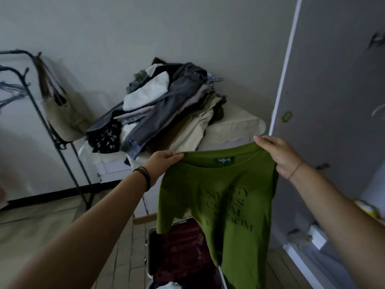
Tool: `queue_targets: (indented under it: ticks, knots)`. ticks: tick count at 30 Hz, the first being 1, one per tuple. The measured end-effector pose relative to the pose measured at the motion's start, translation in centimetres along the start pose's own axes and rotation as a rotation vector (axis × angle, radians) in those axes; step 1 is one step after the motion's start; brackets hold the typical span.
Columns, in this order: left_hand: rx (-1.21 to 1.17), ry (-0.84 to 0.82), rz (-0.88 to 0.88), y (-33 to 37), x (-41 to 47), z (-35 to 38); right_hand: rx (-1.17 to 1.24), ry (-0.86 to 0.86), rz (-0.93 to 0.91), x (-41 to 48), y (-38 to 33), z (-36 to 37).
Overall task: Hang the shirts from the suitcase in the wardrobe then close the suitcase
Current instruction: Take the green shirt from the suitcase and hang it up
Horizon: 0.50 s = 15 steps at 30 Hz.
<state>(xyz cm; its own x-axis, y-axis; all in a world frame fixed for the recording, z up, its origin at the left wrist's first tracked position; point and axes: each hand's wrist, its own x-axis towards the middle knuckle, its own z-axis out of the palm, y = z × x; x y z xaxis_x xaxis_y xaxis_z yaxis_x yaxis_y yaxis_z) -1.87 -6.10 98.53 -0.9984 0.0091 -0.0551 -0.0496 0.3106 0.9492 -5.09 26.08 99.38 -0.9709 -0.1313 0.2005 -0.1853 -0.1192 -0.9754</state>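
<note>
A green T-shirt (227,205) with dark lettering hangs spread out in front of me, held up at the shoulders. My left hand (163,163) pinches its left shoulder and my right hand (277,153) grips its right shoulder. Below the shirt, the open suitcase (152,247) lies on the floor with dark red clothing inside; its right part is hidden by the shirt. The wardrobe (333,101) stands at the right, its grey door open beside my right hand.
A heap of mixed clothes (166,105) lies on a cloth-covered white cabinet (233,126) against the wall. A black metal rack (62,142) with a beige woven bag (62,113) stands at the left. Pale tiled floor lies to the lower left.
</note>
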Motion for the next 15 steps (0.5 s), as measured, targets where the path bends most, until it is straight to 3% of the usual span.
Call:
queue_targets:
  ticks: [5,9,15]
  knots:
    - [-0.227,-0.075,0.012,2.8,2.0,5.7,0.010,0.196,-0.022,-2.9,-0.4,-3.8]
    - [-0.237,-0.156,0.062,4.9,4.2,11.6,-0.045,0.426,-0.044,-5.0,0.0,-8.8]
    - [-0.236,-0.252,0.118,8.1,7.0,21.1,-0.069,0.636,-0.030,-6.6,0.0,-17.1]
